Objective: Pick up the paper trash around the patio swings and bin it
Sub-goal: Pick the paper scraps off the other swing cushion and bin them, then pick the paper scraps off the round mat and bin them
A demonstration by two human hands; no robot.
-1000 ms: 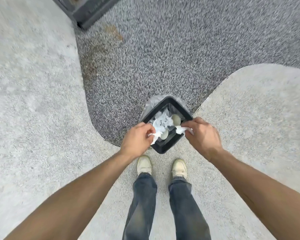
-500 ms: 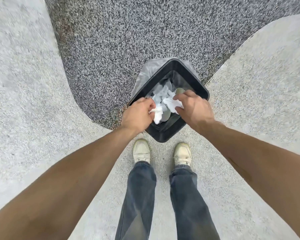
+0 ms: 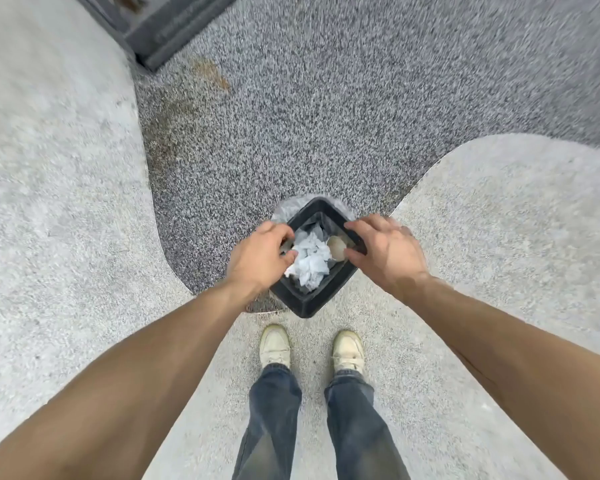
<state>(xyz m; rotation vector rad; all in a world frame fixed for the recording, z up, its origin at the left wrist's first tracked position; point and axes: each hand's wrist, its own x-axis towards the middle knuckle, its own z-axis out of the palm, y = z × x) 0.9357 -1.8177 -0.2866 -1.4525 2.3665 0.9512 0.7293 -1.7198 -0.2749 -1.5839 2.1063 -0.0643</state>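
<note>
So this is the drop-off step: both hands hover right over the small black bin [image 3: 307, 303], which sits on the pavement just ahead of the person's shoes [image 3: 274, 344]. The crumpled paper [image 3: 309, 261] lies inside, next to a pale round thing I can't identify. The left hand [image 3: 257, 259] is loosely curled, fingertips touching or just beside the paper; can't tell if it grips any. The right hand [image 3: 385, 254] is spread wide, holding nothing. Next I'd guess: check the paper is fully released, then scan the ground for leftovers.
</note>
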